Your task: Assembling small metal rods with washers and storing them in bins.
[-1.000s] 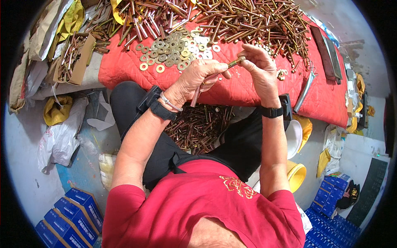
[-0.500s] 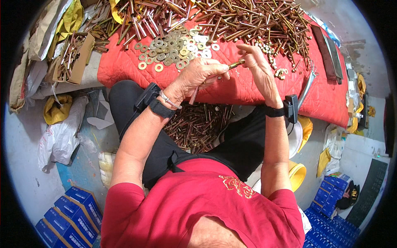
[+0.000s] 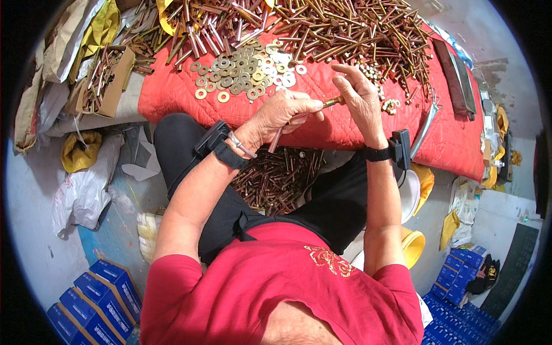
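Note:
A brassy threaded bolt [image 3: 332,103] juts to the right from my left hand [image 3: 286,115], pinched between its thumb and fingers. A second reddish metal rod [image 3: 275,141] sticks out below the same hand; its upper part is hidden by the fingers. My right hand [image 3: 361,102] is at the bolt's far end, fingers apart and stretched, its edge meeting the tip. Flat ring washers [image 3: 236,73] lie heaped just beyond my left hand on the red quilted cover [image 3: 192,103]. Small nuts [image 3: 391,106] lie scattered right of my right hand.
A big pile of bolts and sleeves [image 3: 351,29] spreads across the far side. More lie between my legs [image 3: 276,181]. An open carton of rods [image 3: 118,86] stands left. A dark bar [image 3: 454,77] lies far right. Blue boxes [image 3: 95,302] are stacked at lower left.
Both hands have shifted slightly; the bolt has come a little nearer and tilts less. My left hand keeps its grip, and the right hand's fingers have moved around the bolt's end.

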Tool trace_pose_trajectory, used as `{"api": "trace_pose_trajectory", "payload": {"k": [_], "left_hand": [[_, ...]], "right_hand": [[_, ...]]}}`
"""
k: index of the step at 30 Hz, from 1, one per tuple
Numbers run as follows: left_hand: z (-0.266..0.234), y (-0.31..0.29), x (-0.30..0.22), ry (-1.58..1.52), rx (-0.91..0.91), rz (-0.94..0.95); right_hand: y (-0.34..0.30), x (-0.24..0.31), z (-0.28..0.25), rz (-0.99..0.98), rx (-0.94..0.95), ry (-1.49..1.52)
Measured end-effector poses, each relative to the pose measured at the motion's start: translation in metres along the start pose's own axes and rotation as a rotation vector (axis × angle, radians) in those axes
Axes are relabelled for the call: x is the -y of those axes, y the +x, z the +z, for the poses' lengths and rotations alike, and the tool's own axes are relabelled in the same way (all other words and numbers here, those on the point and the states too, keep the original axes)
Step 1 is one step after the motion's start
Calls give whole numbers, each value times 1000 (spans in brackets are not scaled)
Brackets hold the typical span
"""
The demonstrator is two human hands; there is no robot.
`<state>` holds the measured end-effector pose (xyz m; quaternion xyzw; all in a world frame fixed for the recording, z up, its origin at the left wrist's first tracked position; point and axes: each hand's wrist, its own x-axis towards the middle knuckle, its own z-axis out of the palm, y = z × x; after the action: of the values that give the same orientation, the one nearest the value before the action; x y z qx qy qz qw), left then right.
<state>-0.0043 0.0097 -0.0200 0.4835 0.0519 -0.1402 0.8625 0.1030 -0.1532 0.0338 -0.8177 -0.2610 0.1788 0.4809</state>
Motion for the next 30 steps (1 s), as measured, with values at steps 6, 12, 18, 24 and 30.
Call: {"api": "trace_pose_trajectory", "payload": {"k": [6,12,18,24,30], "left_hand": [[-9,4,-6,-200,65,-39],[-14,19,8,741,-93,250],[-11,9,2,-63,-46,-38],[-6,20,9,-133,58,-73],[-19,23,13,-218,95,-95]], "right_hand": [[-4,-5,11,-264,-69,130],[5,-41,0,-277,107,-164],[1,-41,7,-437,-27,-5],[-11,-43,10,-343,-163,-62],[-9,-49,12,-496,-316,-19]]}}
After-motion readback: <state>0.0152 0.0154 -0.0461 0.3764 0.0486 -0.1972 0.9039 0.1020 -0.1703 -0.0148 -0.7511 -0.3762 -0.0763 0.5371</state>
